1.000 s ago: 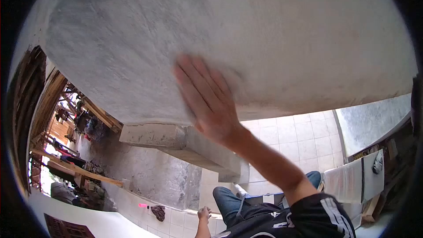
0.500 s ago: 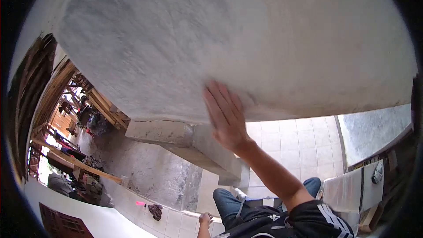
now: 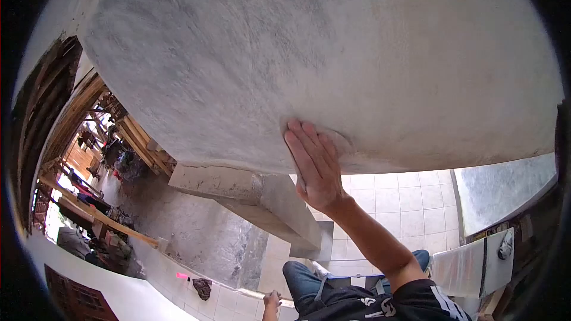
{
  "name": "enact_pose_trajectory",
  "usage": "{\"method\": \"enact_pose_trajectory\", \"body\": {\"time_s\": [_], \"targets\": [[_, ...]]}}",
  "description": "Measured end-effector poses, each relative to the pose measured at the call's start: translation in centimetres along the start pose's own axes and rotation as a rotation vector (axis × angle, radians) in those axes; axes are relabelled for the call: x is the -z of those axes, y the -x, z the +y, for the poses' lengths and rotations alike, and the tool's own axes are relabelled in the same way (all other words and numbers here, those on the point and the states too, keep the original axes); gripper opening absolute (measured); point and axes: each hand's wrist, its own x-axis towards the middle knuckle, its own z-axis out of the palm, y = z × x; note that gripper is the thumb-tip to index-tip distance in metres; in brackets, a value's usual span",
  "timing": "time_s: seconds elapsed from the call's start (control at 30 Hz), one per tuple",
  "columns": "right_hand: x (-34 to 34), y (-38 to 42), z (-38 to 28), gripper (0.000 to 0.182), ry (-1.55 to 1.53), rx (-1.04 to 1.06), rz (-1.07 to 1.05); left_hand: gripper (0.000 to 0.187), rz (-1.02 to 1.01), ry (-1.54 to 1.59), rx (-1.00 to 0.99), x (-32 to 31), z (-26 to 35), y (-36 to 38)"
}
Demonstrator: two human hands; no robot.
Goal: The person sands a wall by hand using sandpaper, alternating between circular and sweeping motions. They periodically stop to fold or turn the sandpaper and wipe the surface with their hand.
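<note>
far left: dark brown slatted panel [image 3: 80,294] set in a white wall [image 3: 128,294]. above it, a pale wooden rail [image 3: 101,217] ran at a slant, with assorted clutter behind.

left of centre: rough concrete floor [image 3: 196,232]. nearer the person, a pink object [image 3: 182,275] lay just beside a dark crumpled item [image 3: 202,288], both on pale tiles. a concrete beam [image 3: 238,193] extended from below the lower edge of the large plastered surface toward the middle.

left hand [image 3: 272,299]: low, near the person's knee, well apart from the plastered surface. fingers loosely bent; could not tell whether it gripped anything.

centre: plastered surface [image 3: 369,53] spanned the upper view, darker mottled grey at left, paler beige at right. right hand [image 3: 318,169] lay against it near its lower edge, open, fingers extended and close together. a thin curved edge showed just right of the fingers; could not tell whether a pad or sheet was under the palm.

right: white floor tiles [image 3: 410,202], then a blue-grey panel [image 3: 505,187]. below that panel, a pale board [image 3: 458,267] with a dark strip across it and a crumpled silvery item [image 3: 505,245] on its far end.
</note>
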Motion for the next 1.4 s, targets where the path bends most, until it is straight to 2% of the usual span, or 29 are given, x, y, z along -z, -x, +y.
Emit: {"method": "enact_pose_trajectory", "body": {"time_s": [0.03,0.07,0.17,0.23,0.3,0.37,0.43,0.47,0.5,0.57,0.6,0.63,0.67,0.7,0.77,0.83,0.93,0.97,1.03,1.07,1.17,1.23,1.3,1.33,1.4], "targets": [[0.2,-0.3,0.0,0.051,0.019,0.001,0.009,0.024,-0.004,-0.021,0.007,0.4,0.1,0.1],[-0.1,-3.0,-0.1,0.05,0.017,0.041,0.095,0.025,0.005,-0.067,0.028,0.4,0.3,0.3],[0.7,-9.7,-0.4,0.05,0.018,0.12,0.171,0.024,0.02,-0.069,0.041,0.8,0.4,-0.2],[0.5,-10.1,-0.3,0.05,0.0,0.168,0.198,0.023,0.027,-0.025,-0.019,1.5,0.0,0.5],[1.3,-5.2,0.1,0.052,0.136,0.118,0.027,0.023,0.021,-0.037,-0.076,0.6,0.8,-0.3],[1.6,0.0,0.8,0.053,0.214,0.112,-0.083,0.024,0.072,-0.037,-0.243,0.0,1.7,-1.0],[2.6,0.7,1.2,0.053,0.217,0.126,-0.167,0.028,0.094,-0.099,-0.458,-1.0,3.3,-2.6],[3.5,0.6,0.9,0.052,0.178,0.104,-0.223,0.03,0.078,-0.161,-0.638,-1.9,5.0,-1.7],[4.1,0.3,0.7,0.052,0.138,0.084,-0.279,0.032,0.064,-0.219,-0.819,-3.2,10.2,2.5],[5.2,-0.2,0.3,0.05,0.025,0.047,-0.331,0.032,-0.106,0.001,-0.825,-6.5,18.8,10.6],[5.6,-0.3,0.2,0.049,-0.035,0.028,-0.362,0.036,-0.13,-0.131,-1.014,-7.1,22.9,14.1],[6.0,-0.3,0.3,0.048,-0.048,0.048,-0.385,0.04,-0.209,-0.03,-1.028,-8.2,27.1,20.3],[6.3,-0.3,0.6,0.048,-0.062,0.069,-0.405,0.041,-0.352,0.102,-1.118,-8.8,30.2,24.5],[6.6,-0.3,0.9,0.047,-0.076,0.092,-0.423,0.039,-0.395,0.06,-1.257,-9.4,32.3,24.7],[6.4,-0.1,1.5,0.041,-0.053,0.133,-0.387,0.037,-0.558,0.323,-1.462,-10.1,37.1,32.2],[6.2,0.0,1.9,0.04,-0.049,0.154,-0.35,0.034,-0.565,0.477,-1.464,-10.8,40.5,38.0],[6.9,-0.2,1.7,0.042,-0.097,0.097,-0.347,0.029,-0.453,0.211,-1.49,-10.6,43.4,41.5],[7.2,-0.1,1.7,0.043,-0.112,0.074,-0.345,0.028,-0.359,0.168,-1.513,-10.7,43.3,41.5],[7.7,0.8,2.4,0.043,-0.118,0.141,-0.154,0.026,-0.168,0.078,-1.55,-10.9,43.0,41.1],[7.9,1.2,2.6,0.043,-0.122,0.174,-0.062,0.027,-0.2,0.122,-1.55,-11.3,42.7,40.5],[9.4,0.5,1.0,0.041,0.123,-0.096,0.193,0.029,-0.317,0.262,-1.571,-12.6,42.4,39.3],[10.1,-0.5,0.0,0.036,0.096,-0.311,0.072,0.029,-0.435,0.358,-1.599,-13.1,42.3,39.2],[10.7,-0.7,0.1,0.031,0.087,-0.487,-0.153,0.03,-0.343,0.238,-1.676,-13.4,42.4,38.8],[10.7,-0.8,0.3,0.031,0.112,-0.451,-0.156,0.03,-0.296,0.178,-1.714,-13.5,42.6,38.9],[10.6,-0.9,0.7,0.034,0.158,-0.376,-0.164,0.033,-0.256,0.117,-1.645,-13.0,43.0,39.8]]}}
